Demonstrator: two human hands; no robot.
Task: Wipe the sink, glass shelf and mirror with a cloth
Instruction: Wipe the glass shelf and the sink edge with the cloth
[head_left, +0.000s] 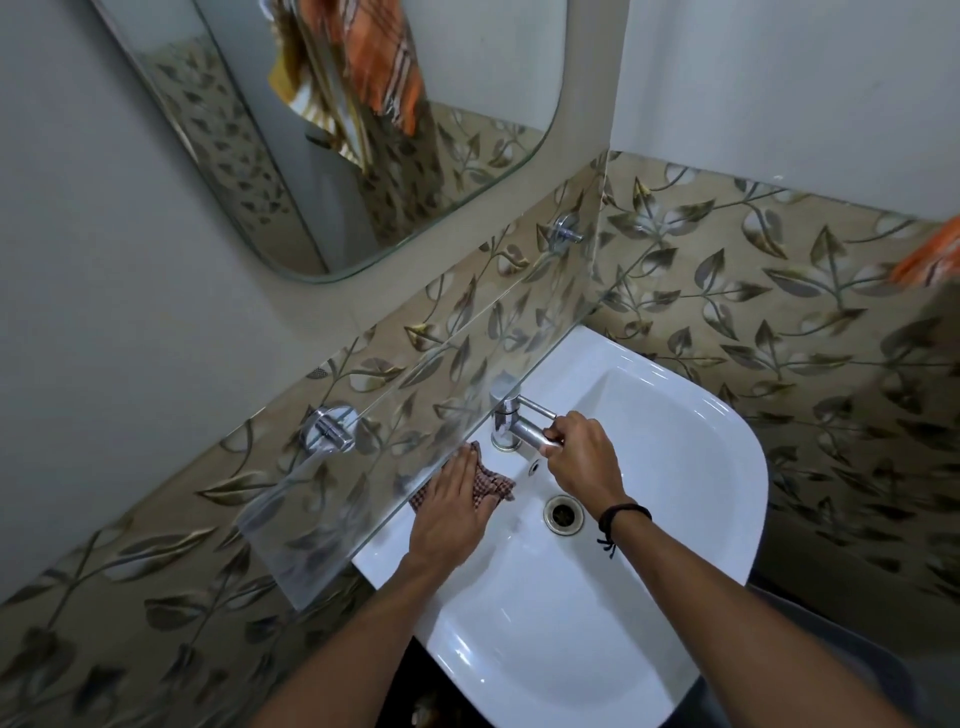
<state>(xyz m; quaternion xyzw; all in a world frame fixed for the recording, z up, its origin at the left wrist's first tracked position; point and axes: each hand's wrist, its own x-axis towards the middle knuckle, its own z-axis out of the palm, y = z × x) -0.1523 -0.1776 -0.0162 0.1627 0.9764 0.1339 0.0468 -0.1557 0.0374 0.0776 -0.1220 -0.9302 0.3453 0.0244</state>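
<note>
A white sink (691, 447) is mounted in the corner against leaf-patterned tiles. My left hand (452, 499) lies flat on a brown checked cloth (493, 486), pressing it on the sink's back ledge left of the tap. My right hand (582, 457) grips the spout of the chrome tap (511, 415). A clear glass shelf (415, 395) runs along the wall above the sink's back edge, held by chrome brackets. The rounded mirror (322, 156) hangs above on the left wall. It reflects an orange towel.
The metal drain (563, 513) sits in the basin near my right wrist. An orange cloth (930, 260) pokes in at the right edge. Chrome shelf brackets (330, 428) stick out from the tiles.
</note>
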